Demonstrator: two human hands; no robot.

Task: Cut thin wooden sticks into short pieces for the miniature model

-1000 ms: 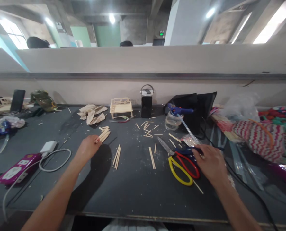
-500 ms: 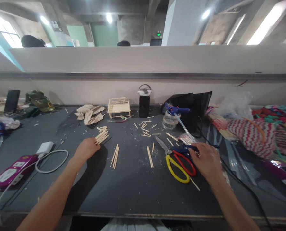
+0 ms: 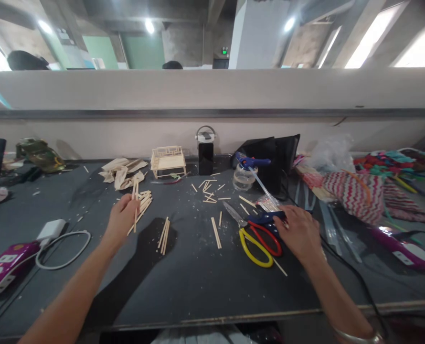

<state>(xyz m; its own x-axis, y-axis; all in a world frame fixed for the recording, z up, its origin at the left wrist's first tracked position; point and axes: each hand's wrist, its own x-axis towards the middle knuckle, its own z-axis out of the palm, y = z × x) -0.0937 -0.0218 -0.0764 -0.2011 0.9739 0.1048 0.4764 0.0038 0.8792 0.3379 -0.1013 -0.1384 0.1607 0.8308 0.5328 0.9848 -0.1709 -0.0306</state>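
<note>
Sticks (image 3: 137, 189) pulled from pile (image 3: 145, 204), pinched in left fingers (image 3: 131, 204)

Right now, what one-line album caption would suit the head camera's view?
The left hand holds wooden sticks, the right hand is near the scissors, and a tiny wooden bench stands farther back.

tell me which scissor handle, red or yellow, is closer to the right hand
The red handle, lying between the right hand and the yellow handle, which sits farther left.
</note>
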